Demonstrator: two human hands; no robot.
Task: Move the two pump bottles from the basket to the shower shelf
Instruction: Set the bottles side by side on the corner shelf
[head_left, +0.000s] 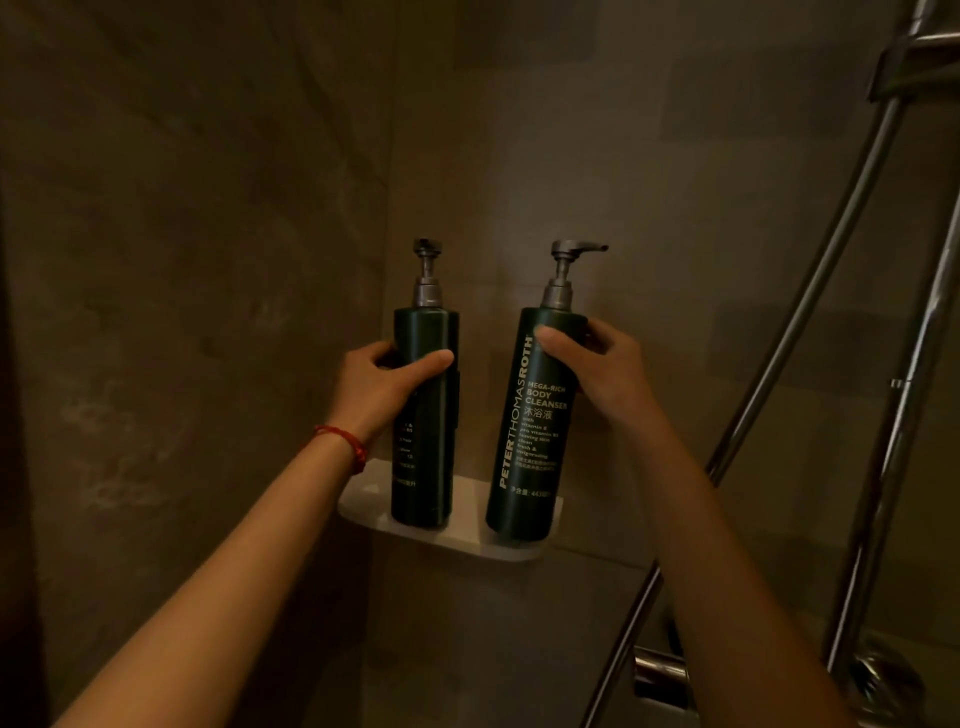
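A: Forearms up front, both reaching into the tiled corner. Big picture?

B: Shower rail and hose (810, 332) off to my right, white corner shelf (452, 530) dead ahead. Both bottles on or nearly on it.

A: Left side?

B: Left bottle (423, 415) upright, base looks seated on the shelf. My left hand (379, 384) wrapped round its middle, thumb across the front, fingers closed tight.

A: Right?

B: Right bottle (530, 426), the body cleanser, tilted a bit, base at the shelf's front edge; can't tell if it's fully down. My right hand (597, 364) clamped near the shoulder.

A: Basket?

B: Not in view. I'd say nrly done: straighten rt bottle, let go both.

A: Small stuff?

B: Pump nozzle (582, 247) points right. Red string (345, 441) on my left wrist.
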